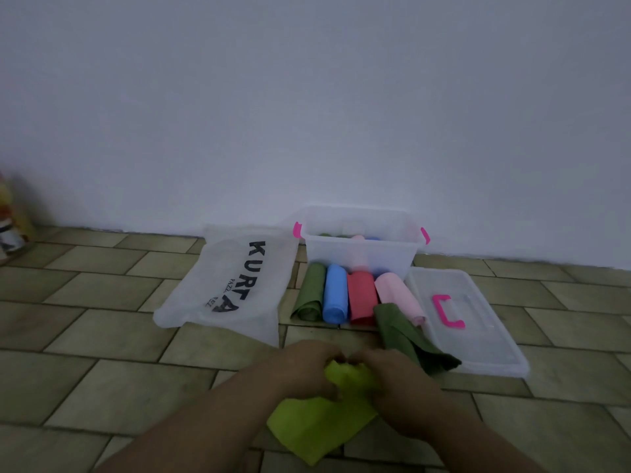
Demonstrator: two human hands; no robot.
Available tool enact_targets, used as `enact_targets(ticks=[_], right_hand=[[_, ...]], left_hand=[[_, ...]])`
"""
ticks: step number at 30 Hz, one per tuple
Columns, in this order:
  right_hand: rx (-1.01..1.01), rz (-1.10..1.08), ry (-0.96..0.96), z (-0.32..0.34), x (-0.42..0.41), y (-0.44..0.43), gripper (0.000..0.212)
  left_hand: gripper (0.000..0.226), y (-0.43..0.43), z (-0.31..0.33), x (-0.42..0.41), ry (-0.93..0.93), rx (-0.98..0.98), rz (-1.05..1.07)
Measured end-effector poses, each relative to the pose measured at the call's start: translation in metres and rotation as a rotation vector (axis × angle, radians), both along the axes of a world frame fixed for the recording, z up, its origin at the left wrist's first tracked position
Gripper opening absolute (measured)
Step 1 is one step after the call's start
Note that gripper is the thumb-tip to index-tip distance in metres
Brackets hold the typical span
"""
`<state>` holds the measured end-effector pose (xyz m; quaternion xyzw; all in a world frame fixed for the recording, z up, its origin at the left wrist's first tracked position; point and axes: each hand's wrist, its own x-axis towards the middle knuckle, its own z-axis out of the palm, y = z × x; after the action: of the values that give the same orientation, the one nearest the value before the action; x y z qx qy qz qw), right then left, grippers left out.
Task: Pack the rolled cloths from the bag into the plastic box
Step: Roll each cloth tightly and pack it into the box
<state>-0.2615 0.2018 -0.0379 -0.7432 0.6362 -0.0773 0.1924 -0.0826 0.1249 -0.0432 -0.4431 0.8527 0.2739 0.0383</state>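
Note:
Both hands grip a lime-green cloth [317, 425] on the floor near me, my left hand [309, 368] and my right hand [397, 378] side by side on its rolled far end. The clear plastic box [362, 257] with pink clips stands by the wall, with several rolled cloths inside. In front of it lie rolled cloths in a row: dark green [309, 291], blue [335, 293], red [362, 297] and pink [399, 295]. A loose dark green cloth [409, 339] lies right of my hands. The white bag [225, 288] printed "KURTA" lies flat to the left.
The box's clear lid [478, 336] with a pink handle lies on the floor to the right. A pale wall rises just behind the box. A colourful object [12, 220] stands at the far left edge. The floor is tiled.

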Motion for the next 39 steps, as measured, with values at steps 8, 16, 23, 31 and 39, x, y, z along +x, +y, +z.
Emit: enact_targets(ticks=[8, 16, 23, 31, 39], right_hand=[[-0.037, -0.156, 0.109, 0.000, 0.004, 0.009, 0.058], [0.059, -0.313, -0.039, -0.004, -0.012, 0.039, 0.075], [0.066, 0.192, 0.252, 0.021, -0.020, 0.017, 0.104], [0.053, 0.097, 0.492, 0.003, -0.008, -0.025, 0.100], [0.231, -0.021, 0.442, 0.005, -0.016, 0.014, 0.128]], left_hand=[[0.024, 0.017, 0.063, 0.027, 0.039, -0.488, 0.024], [0.044, 0.056, 0.079, 0.063, -0.485, 0.056, -0.084], [0.064, 0.082, 0.018, -0.008, -0.245, -0.108, 0.131], [0.069, 0.062, -0.016, -0.032, -0.405, -0.162, 0.147], [0.065, 0.015, -0.028, -0.012, -0.269, -0.138, 0.110]])
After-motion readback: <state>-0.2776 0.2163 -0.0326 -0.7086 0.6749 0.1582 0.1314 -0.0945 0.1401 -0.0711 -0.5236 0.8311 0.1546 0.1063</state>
